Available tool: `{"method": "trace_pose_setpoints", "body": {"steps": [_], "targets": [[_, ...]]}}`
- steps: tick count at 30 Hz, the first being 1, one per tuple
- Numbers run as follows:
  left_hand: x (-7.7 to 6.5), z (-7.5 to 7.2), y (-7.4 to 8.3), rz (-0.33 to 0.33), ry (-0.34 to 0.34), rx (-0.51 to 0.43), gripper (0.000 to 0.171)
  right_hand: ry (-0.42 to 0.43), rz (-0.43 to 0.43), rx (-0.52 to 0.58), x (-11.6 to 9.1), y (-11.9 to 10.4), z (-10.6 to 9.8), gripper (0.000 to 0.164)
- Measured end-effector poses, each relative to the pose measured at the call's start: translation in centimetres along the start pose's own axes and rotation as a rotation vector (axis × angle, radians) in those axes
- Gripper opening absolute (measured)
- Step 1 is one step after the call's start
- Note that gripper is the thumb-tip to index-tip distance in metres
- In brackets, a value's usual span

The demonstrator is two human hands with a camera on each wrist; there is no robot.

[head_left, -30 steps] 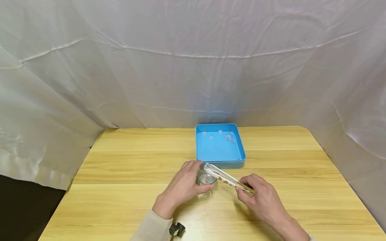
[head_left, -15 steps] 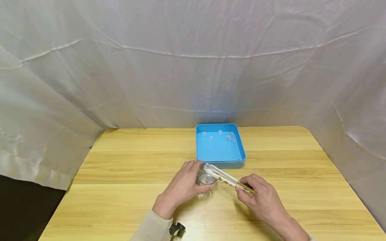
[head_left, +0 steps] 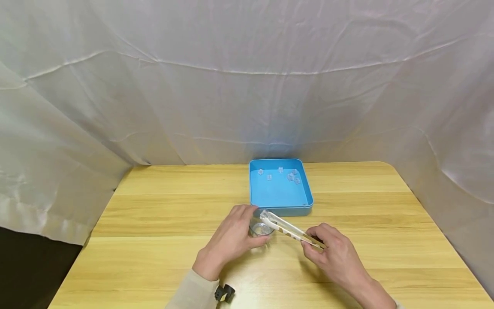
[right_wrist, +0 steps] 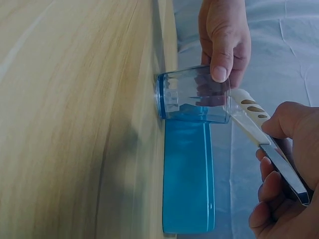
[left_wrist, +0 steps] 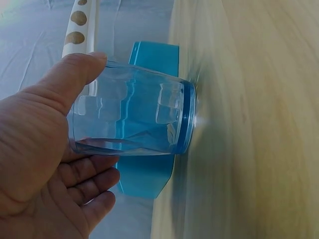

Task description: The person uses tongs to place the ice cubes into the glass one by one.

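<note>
In the head view my left hand (head_left: 230, 240) holds a clear cup (head_left: 256, 224) near its rim, thumb on the near side. The cup stands upright on the table, and a clear cube (left_wrist: 169, 103) shows near its bottom in the left wrist view. My right hand (head_left: 335, 254) grips a pair of tongs (head_left: 288, 231) with white, brown-spotted arms. Their tips reach the cup's mouth, where a small clear cube (head_left: 264, 214) sits between them. Against the clear wall I cannot tell exactly how deep the tips are.
Just behind the cup lies a shallow blue box (head_left: 281, 193), with several clear cubes (head_left: 291, 176) toward its far side. The wooden table (head_left: 154, 223) ends at a grey curtain (head_left: 247, 107) that hangs behind it and along both sides.
Almost nothing differs. The head view has shifted very slightly; both hands, the cup and the tongs with the cube hold nearly the same places.
</note>
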State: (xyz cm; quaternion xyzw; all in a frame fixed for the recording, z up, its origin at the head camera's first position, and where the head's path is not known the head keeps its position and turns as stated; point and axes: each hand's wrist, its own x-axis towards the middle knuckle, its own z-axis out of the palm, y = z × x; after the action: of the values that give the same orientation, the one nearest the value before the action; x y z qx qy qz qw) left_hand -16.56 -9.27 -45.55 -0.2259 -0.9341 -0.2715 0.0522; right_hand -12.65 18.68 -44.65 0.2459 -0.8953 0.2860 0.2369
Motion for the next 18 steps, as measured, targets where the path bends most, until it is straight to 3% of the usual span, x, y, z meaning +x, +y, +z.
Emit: {"method": "trace_pose_setpoints", "body": {"steps": [10, 18], "targets": [[0.17, -0.18, 0.10, 0.024, 0.001, 0.033, 0.082, -0.010, -0.005, -0.008, 0.08, 0.01, -0.28, 0.022], [0.25, -0.27, 0.30, 0.006, -0.015, 0.027, 0.082, -0.030, 0.024, -0.012, 0.09, -0.01, -0.38, 0.021]]}}
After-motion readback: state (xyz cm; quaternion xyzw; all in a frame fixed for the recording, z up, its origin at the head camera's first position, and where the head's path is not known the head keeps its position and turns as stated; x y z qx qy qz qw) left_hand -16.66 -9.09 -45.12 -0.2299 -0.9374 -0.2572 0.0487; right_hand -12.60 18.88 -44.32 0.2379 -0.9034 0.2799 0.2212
